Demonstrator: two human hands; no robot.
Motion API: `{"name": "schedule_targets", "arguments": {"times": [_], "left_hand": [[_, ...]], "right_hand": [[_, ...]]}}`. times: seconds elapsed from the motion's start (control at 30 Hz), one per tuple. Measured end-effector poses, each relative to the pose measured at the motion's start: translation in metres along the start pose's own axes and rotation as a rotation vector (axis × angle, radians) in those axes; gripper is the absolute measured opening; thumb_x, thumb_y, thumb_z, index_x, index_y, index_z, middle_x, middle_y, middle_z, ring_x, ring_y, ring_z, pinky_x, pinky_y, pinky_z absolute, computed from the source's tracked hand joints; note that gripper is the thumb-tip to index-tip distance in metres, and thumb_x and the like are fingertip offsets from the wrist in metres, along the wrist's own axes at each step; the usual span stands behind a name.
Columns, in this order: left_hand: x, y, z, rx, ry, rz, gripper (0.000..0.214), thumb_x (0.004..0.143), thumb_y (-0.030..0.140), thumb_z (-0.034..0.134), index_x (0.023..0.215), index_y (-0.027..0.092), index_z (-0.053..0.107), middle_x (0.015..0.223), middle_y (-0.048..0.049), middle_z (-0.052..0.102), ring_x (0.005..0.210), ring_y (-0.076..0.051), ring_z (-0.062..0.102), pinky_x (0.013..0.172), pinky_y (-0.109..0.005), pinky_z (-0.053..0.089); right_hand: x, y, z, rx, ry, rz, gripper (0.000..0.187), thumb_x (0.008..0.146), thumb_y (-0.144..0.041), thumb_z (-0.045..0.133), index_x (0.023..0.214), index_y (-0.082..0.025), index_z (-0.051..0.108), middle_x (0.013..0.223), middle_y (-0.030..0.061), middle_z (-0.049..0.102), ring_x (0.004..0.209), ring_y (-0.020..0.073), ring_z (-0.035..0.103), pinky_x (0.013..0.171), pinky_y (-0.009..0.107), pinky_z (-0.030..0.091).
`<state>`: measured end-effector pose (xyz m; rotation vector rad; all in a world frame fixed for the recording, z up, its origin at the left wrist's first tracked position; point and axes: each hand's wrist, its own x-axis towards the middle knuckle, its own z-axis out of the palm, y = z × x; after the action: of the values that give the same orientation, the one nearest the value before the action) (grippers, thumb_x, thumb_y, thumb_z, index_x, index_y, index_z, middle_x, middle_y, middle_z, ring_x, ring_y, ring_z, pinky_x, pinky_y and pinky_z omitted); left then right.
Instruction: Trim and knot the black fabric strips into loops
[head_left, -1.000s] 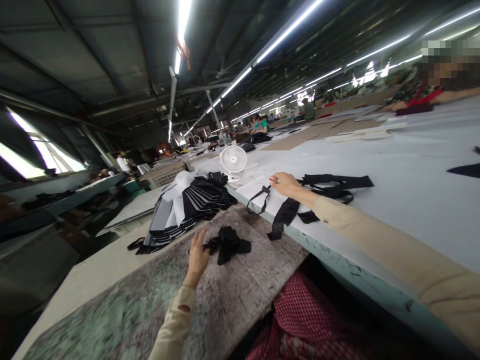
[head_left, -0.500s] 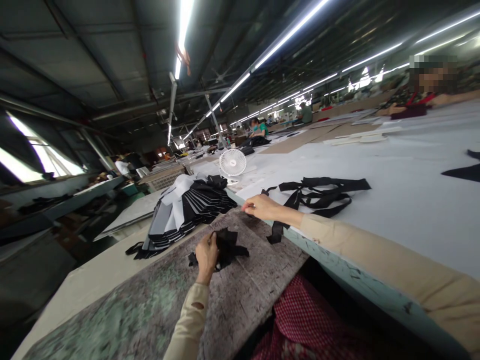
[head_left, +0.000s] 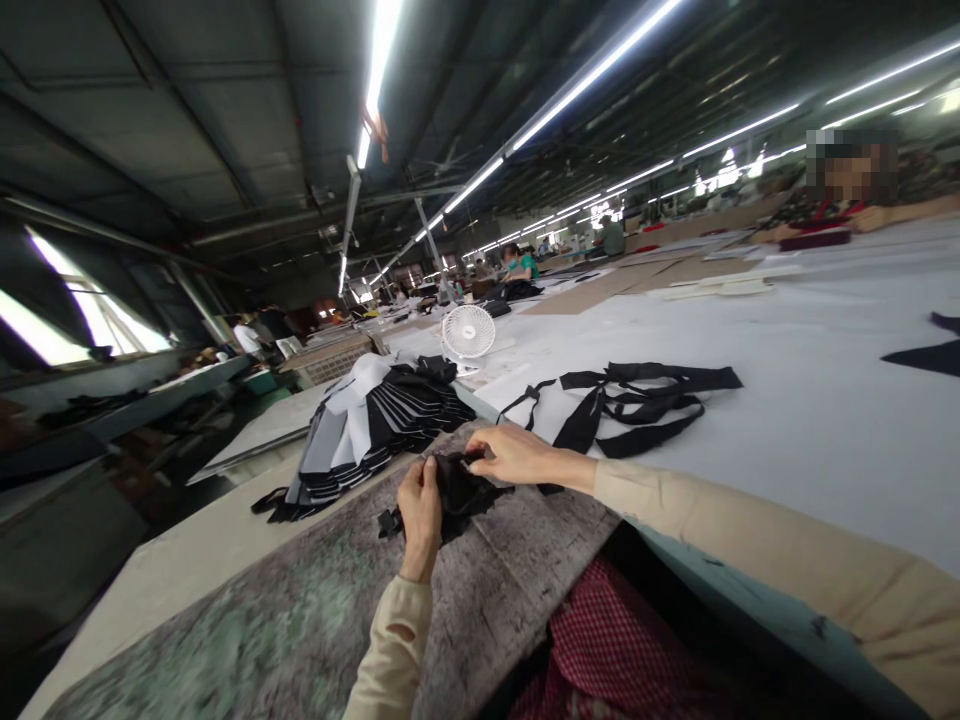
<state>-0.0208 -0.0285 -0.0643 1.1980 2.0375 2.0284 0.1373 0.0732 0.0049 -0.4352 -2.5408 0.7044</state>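
A small bunch of black fabric pieces (head_left: 459, 492) lies over the worn, stained board (head_left: 517, 540) in front of me. My left hand (head_left: 420, 505) is closed on its left side, with thumb and fingers pinching the cloth. From the right, my right hand (head_left: 499, 455) reaches across and pinches the upper right edge of the same fabric. Parts of the bunch are hidden behind my fingers. Beyond my hands, a fanned stack of black and grey cut fabric pieces (head_left: 390, 415) rests on the pale table, with light grey strips on top.
Black fabric strips (head_left: 649, 405) lie tangled on the white-covered table (head_left: 810, 420) to the right. A white fan (head_left: 469, 332) stands at that table's near corner. A co-worker (head_left: 847, 190) is at the far right; other people work farther back.
My right hand has come left and down from the table edge onto the black fabric. My left hand has shifted slightly right, lifting the cloth a little.
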Motion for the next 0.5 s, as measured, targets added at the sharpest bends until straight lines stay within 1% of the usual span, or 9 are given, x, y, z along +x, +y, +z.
{"name": "schedule_targets", "arguments": {"times": [0.07,0.1,0.17,0.23,0.3,0.37,0.47,0.5], "left_hand": [[0.001,-0.002,-0.002,-0.04,-0.01,-0.008,0.035,0.078,0.05,0.054,0.064,0.018,0.053,0.059,0.0047,0.044,0.061,-0.012,0.039,0.059,-0.022,0.032],[0.001,-0.003,-0.003,-0.061,-0.02,-0.017,0.036,0.077,0.052,0.055,0.065,0.017,0.054,0.06,0.0045,0.045,0.061,-0.012,0.04,0.059,-0.022,0.033],[0.001,-0.007,-0.004,-0.104,-0.048,-0.043,0.038,0.075,0.055,0.056,0.067,0.017,0.056,0.06,0.0039,0.048,0.061,-0.012,0.042,0.058,-0.022,0.034],[0.0,-0.01,-0.004,-0.142,-0.082,-0.072,0.039,0.072,0.056,0.058,0.068,0.018,0.056,0.06,0.0033,0.05,0.059,-0.012,0.044,0.056,-0.022,0.036],[-0.001,-0.013,-0.004,-0.174,-0.119,-0.094,0.039,0.07,0.056,0.059,0.07,0.018,0.057,0.061,0.0026,0.052,0.058,-0.012,0.046,0.055,-0.022,0.037],[-0.002,-0.013,-0.004,-0.191,-0.166,-0.112,0.038,0.069,0.054,0.061,0.073,0.017,0.058,0.064,0.0017,0.054,0.058,-0.012,0.048,0.054,-0.023,0.039],[-0.002,-0.01,-0.003,-0.177,-0.247,-0.122,0.034,0.071,0.049,0.059,0.077,0.016,0.058,0.068,-0.0006,0.057,0.06,-0.013,0.051,0.055,-0.025,0.043],[-0.003,-0.007,-0.002,-0.166,-0.269,-0.119,0.032,0.072,0.046,0.06,0.08,0.015,0.058,0.073,-0.0019,0.058,0.062,-0.014,0.054,0.056,-0.026,0.044]], "right_hand": [[0.004,0.004,0.0,0.03,0.044,0.054,0.016,0.076,-0.022,0.059,0.088,-0.016,0.068,0.084,0.005,0.068,0.079,0.0172,0.06,0.069,0.025,0.04],[0.005,0.007,-0.001,0.065,0.055,0.075,0.013,0.077,-0.021,0.058,0.083,-0.015,0.067,0.079,0.0035,0.067,0.075,0.0158,0.06,0.067,0.024,0.038],[0.007,0.01,-0.004,0.123,0.064,0.101,0.012,0.078,-0.024,0.056,0.076,-0.015,0.064,0.072,0.0013,0.063,0.07,0.0136,0.057,0.065,0.022,0.037],[0.008,0.012,-0.008,0.142,0.078,0.126,0.017,0.081,-0.026,0.052,0.071,-0.015,0.06,0.067,-0.0001,0.059,0.066,0.0121,0.054,0.063,0.022,0.035],[0.009,0.013,-0.012,0.15,0.108,0.157,0.02,0.083,-0.026,0.048,0.069,-0.015,0.057,0.063,-0.0007,0.055,0.064,0.0116,0.05,0.062,0.022,0.034],[0.009,0.014,-0.016,0.149,0.136,0.176,0.019,0.084,-0.025,0.046,0.071,-0.014,0.056,0.062,-0.0008,0.052,0.063,0.0117,0.048,0.062,0.022,0.032],[0.009,0.015,-0.023,0.148,0.139,0.141,0.017,0.083,-0.024,0.048,0.072,-0.014,0.056,0.063,-0.001,0.052,0.064,0.0118,0.046,0.062,0.023,0.031],[0.009,0.015,-0.025,0.154,0.128,0.115,0.017,0.082,-0.025,0.049,0.073,-0.014,0.057,0.064,-0.0013,0.052,0.065,0.0117,0.046,0.062,0.023,0.031]]}}
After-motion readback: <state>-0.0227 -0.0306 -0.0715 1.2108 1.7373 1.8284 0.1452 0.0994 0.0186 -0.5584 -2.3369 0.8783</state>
